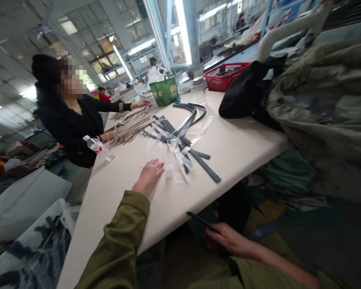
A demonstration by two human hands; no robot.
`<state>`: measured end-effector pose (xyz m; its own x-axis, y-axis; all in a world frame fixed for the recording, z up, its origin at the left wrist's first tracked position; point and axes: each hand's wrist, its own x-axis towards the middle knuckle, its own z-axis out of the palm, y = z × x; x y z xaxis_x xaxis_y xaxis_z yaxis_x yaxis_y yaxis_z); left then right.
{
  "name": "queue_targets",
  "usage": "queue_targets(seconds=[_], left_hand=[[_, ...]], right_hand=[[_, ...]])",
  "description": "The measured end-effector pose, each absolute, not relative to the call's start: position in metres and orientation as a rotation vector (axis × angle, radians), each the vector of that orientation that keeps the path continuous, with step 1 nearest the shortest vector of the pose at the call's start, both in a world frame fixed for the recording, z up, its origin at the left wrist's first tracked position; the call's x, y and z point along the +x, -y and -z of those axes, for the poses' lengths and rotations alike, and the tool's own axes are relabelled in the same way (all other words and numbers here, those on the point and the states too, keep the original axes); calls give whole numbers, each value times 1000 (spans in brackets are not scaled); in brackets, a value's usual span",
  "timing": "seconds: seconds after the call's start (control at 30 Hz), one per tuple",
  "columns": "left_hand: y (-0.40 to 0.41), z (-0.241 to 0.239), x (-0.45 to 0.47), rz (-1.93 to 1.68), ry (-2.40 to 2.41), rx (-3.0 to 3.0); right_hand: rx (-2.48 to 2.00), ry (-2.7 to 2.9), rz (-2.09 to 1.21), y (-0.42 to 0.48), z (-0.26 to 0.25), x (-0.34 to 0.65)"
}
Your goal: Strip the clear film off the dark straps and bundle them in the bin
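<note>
My left hand (150,173) lies on the pale tabletop with its fingers stretched out, close to the clear plastic sleeves (178,158). Whether the fingertips touch the plastic I cannot tell. Below the table's front edge, my right hand (225,239) is closed around a dark strip (201,221) whose free end points up and left toward the edge. Several dark grey strips (204,165) lie crossed in a loose pile, partly under the sleeves. Behind them, a few longer strips (194,116) curve to the right.
Across the table a person (72,108) handles thin brown strips (129,130). Nearby stand a clear plastic bottle (98,148), a green bag (164,91), a lidded jar (199,90) and a red basket (225,78). A black bag (243,94) lies right; a bin (64,214) holds dark strips.
</note>
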<state>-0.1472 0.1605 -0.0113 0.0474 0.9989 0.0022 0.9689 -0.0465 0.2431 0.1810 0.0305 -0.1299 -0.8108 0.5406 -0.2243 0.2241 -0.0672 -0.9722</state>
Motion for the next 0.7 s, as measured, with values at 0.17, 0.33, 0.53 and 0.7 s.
queue_targets(seconds=[0.17, 0.33, 0.53, 0.7], left_hand=[[-168, 4, -148, -464, -2084, 2007], [-125, -17, -144, -725, -2071, 1676], [-12, -21, -94, -1278, -1562, 594], [40, -9, -40, -1347, -1415, 302]], right_hand=[[-860, 1732, -2111, -28, 132, 184], [-836, 1560, -2207, -27, 132, 182], [-895, 1367, -2165, -33, 88, 176], [-883, 1314, -2217, -45, 48, 151]])
